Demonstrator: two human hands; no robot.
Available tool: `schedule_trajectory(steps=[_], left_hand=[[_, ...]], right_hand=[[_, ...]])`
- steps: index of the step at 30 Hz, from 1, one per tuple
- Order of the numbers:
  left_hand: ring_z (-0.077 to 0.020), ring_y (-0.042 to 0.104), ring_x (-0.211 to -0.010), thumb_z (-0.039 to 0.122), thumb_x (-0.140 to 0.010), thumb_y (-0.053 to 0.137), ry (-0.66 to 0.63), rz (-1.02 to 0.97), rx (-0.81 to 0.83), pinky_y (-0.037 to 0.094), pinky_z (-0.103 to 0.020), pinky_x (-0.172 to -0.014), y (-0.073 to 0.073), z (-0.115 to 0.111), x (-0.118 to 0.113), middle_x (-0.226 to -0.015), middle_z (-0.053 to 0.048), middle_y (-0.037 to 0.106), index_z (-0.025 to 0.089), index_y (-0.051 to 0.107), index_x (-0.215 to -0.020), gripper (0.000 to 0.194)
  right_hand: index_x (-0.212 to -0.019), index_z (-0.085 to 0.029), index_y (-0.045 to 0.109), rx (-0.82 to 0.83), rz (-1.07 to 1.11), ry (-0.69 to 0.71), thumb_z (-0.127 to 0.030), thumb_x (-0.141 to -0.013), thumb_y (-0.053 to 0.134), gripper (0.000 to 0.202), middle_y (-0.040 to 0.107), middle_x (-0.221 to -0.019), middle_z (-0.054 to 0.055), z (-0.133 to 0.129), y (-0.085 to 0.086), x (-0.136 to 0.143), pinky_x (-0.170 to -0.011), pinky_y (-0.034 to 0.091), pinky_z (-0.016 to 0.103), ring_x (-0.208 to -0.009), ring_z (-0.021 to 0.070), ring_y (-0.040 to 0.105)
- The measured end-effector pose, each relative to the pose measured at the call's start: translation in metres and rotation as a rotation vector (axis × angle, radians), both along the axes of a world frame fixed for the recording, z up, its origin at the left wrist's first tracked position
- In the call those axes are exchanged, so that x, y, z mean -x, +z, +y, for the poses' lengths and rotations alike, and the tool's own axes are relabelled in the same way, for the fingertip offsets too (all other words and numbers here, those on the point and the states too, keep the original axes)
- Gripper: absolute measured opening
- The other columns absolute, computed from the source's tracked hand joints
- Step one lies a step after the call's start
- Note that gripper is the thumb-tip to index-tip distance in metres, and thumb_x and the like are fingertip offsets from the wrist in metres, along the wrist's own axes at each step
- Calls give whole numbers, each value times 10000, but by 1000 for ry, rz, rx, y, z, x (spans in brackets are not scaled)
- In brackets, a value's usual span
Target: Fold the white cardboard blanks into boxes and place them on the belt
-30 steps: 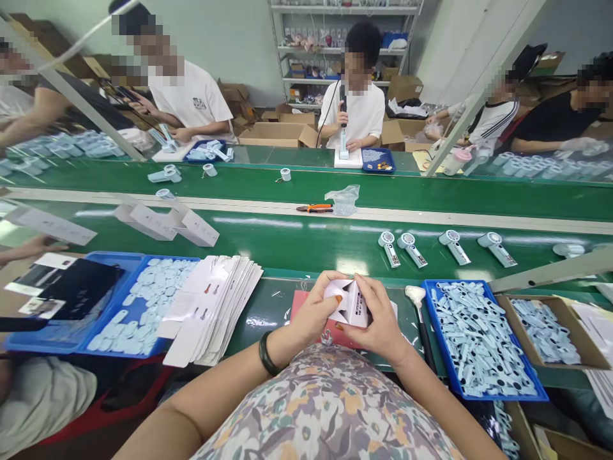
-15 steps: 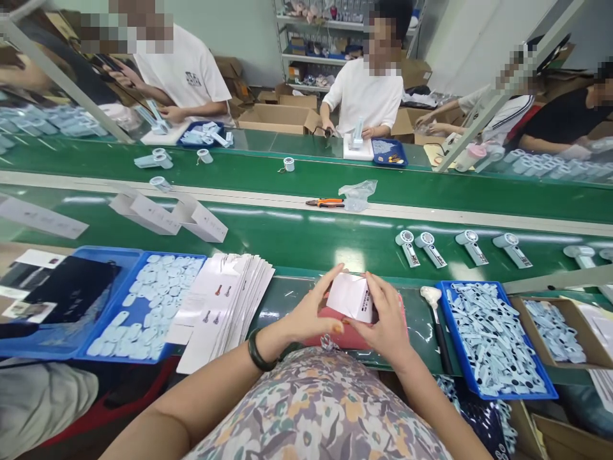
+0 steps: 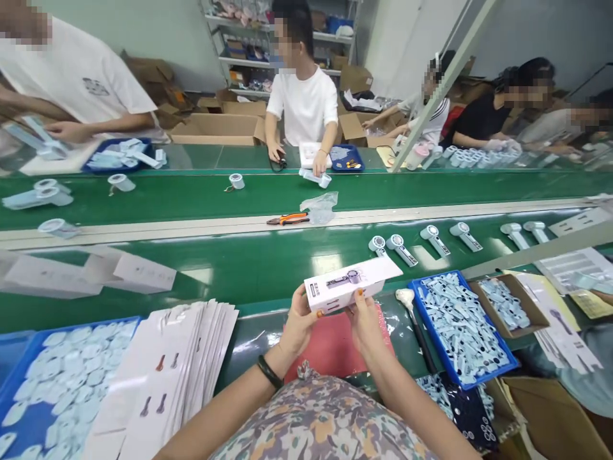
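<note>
Between both hands I hold a white cardboard box (image 3: pixel 342 284) with a handheld fan printed on its long side, tilted above a red mat (image 3: pixel 330 345). My left hand (image 3: pixel 299 322) grips its left end, the thumb at the lower edge. My right hand (image 3: pixel 364 319) holds the lower side near the right end, where a flap sticks out. On the left is a stack of flat white cartons (image 3: pixel 177 358) with the same sort of print. A black-handled tool with a whitish head (image 3: pixel 414 322) lies to the right of the mat.
A blue tray (image 3: pixel 416 287) of pale blue parts and a cardboard tray (image 3: pixel 536 319) stand right. Another blue tray (image 3: pixel 29 409) is at left. Handheld fans (image 3: pixel 435 241), orange pliers (image 3: pixel 290 219) and a plastic bag (image 3: pixel 322 207) lie ahead. Several co-workers (image 3: pixel 304 102) sit opposite.
The box has turned from end-on to lengthwise and been lifted forward, uncovering more of the red mat. My view has swung right. A co-worker opposite has lowered a fan onto the green belt.
</note>
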State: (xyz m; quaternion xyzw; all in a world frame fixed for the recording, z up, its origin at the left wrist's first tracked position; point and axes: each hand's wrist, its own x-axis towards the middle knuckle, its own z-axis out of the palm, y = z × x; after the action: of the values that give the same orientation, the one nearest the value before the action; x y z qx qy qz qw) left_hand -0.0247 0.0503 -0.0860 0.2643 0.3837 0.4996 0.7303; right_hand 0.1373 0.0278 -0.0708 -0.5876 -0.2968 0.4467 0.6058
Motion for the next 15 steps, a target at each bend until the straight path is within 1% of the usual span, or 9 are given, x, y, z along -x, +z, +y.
schedule_trajectory(steps=[2, 5, 7, 9, 11, 12, 13, 14, 15], left_hand=[[-291, 583, -1332, 415, -612, 988, 24, 37, -45, 548, -396, -1051, -4, 10, -8, -1452, -82, 607, 306, 480, -1427, 966], [-277, 642, -1251, 496, -710, 918, -58, -24, 88, 564, -405, -1025, -11, 30, -15, -1381, -80, 659, 296, 535, -1375, 793], [-283, 663, -1226, 546, -745, 880, -128, -77, 188, 573, -433, -1016, -16, 42, -20, -1359, -92, 672, 286, 567, -1336, 718], [-309, 656, -1255, 567, -760, 862, -188, -48, 252, 581, -487, -1003, -20, 51, -24, -1410, -120, 636, 307, 532, -1391, 759], [-331, 647, -1282, 581, -794, 829, -209, 111, 246, 579, -532, -992, -20, 57, -17, -1474, -156, 579, 340, 433, -1500, 844], [-338, 639, -1296, 589, -809, 810, -195, 242, 193, 569, -546, -1005, -19, 58, -7, -1488, -169, 563, 345, 388, -1540, 878], [-344, 623, -1318, 600, -824, 786, -163, 403, 103, 549, -559, -1036, -17, 58, 9, -1492, -174, 557, 337, 371, -1559, 885], [-351, 596, -1349, 612, -837, 760, -120, 590, -21, 516, -574, -1083, -15, 57, 31, -1489, -173, 559, 320, 391, -1557, 860], [-362, 556, -1389, 620, -852, 730, -71, 795, -165, 469, -590, -1136, -12, 53, 58, -1481, -166, 565, 298, 438, -1534, 809]], right_hand=[[-1405, -287, 570, 63, 163, -67, -665, -946, 580, 595, 686, -1382, 127, 15, -2, -6, -947, 598, 481, -1168, 287, 706], [-1382, -285, 566, 54, 281, -94, -625, -870, 704, 630, 695, -1364, 113, 27, -9, -14, -1024, 564, 512, -1204, 283, 696], [-1401, -271, 536, 24, 262, -87, -562, -805, 794, 711, 694, -1359, 117, 38, -14, -23, -1075, 534, 521, -1237, 281, 680], [-1442, -241, 479, 7, 170, -98, -515, -750, 850, 831, 672, -1384, 147, 54, -20, -37, -1094, 523, 514, -1247, 281, 672], [-1510, -209, 382, -12, 22, -155, -506, -726, 864, 968, 617, -1446, 193, 76, -26, -54, -1089, 528, 499, -1257, 283, 660], [-1542, -195, 331, -19, -70, -195, -509, -719, 863, 1029, 578, -1483, 216, 88, -31, -64, -1086, 529, 491, -1270, 285, 647], [-1565, -183, 290, -15, -168, -233, -513, -712, 860, 1077, 536, -1518, 235, 100, -36, -73, -1091, 524, 488, -1289, 290, 630], [-1576, -171, 271, 7, -266, -265, -517, -702, 857, 1107, 500, -1542, 249, 112, -42, -81, -1102, 512, 493, -1309, 299, 611], [-1581, -160, 269, 43, -355, -281, -518, -695, 851, 1119, 472, -1560, 257, 122, -48, -88, -1121, 494, 499, -1331, 310, 590]])
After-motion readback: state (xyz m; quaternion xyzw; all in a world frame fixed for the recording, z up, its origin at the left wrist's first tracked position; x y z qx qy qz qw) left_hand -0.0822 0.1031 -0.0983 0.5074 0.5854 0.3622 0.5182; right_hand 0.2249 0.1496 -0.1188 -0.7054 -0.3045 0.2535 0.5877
